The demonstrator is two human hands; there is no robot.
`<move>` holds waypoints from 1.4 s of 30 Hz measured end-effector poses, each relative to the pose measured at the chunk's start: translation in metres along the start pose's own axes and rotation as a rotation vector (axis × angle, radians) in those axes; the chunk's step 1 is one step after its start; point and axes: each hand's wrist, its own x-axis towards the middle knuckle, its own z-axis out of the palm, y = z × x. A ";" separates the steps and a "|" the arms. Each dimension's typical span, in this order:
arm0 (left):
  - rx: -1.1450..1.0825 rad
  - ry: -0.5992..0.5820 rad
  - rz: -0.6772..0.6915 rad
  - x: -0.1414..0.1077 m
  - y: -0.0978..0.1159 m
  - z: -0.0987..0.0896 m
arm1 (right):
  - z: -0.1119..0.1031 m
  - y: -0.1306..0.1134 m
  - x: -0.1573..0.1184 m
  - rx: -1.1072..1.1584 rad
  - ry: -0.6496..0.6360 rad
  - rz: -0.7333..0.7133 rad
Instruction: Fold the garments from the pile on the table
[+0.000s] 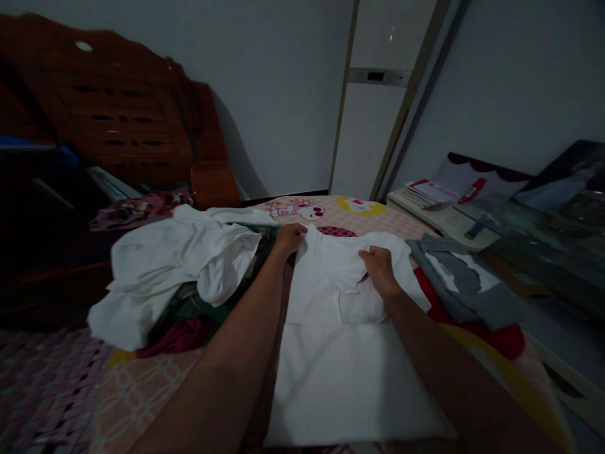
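Note:
A white shirt (350,372) lies spread on the patterned tablecloth in front of me, its far part folded and rumpled around the neckline. My left hand (289,239) pinches the shirt's far left corner. With thumb and fingers closed, my right hand (378,268) grips the fabric near the neckline, right of the middle. Left of my forearm is a loose heap of clothes with a white garment (184,252) on top and green and magenta cloth (182,335) beneath. Right of the shirt, a folded grey garment (466,280) rests on a red one (503,340).
A carved wooden chair (118,107) stands at the back left, with patterned cloth (142,208) near it. A tall white cabinet-like unit (373,120) is against the wall. Papers (432,192) and a glass-topped surface (543,233) are at the right. A woven pink seat (42,384) shows at lower left.

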 end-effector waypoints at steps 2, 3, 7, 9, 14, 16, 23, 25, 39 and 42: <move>0.003 0.001 -0.041 -0.002 0.002 -0.001 | 0.000 0.002 0.001 -0.012 -0.014 0.009; 0.005 0.008 -0.061 -0.003 0.003 -0.002 | 0.000 0.003 0.001 -0.016 -0.015 0.007; 0.023 0.036 -0.117 -0.004 0.006 -0.003 | 0.000 0.004 0.002 -0.021 -0.014 -0.007; 0.021 0.058 -0.128 -0.004 0.006 -0.003 | 0.000 0.003 0.002 -0.014 -0.017 -0.005; -0.071 0.104 -0.105 0.000 0.000 -0.001 | 0.001 0.002 0.001 0.000 -0.008 0.020; -0.130 0.083 -0.085 0.002 -0.002 0.001 | 0.001 0.002 0.001 -0.014 0.013 0.011; -0.194 -0.032 0.008 0.003 -0.005 0.005 | 0.000 -0.001 0.000 0.028 0.029 -0.044; -0.157 -0.026 -0.004 0.003 -0.004 0.004 | -0.002 -0.002 0.000 0.062 0.090 -0.093; 0.109 0.064 0.150 -0.009 0.018 0.004 | -0.006 0.000 0.002 -0.021 -0.007 0.083; -0.010 -0.034 0.346 -0.011 0.029 0.008 | -0.006 0.000 0.003 -0.031 -0.017 0.091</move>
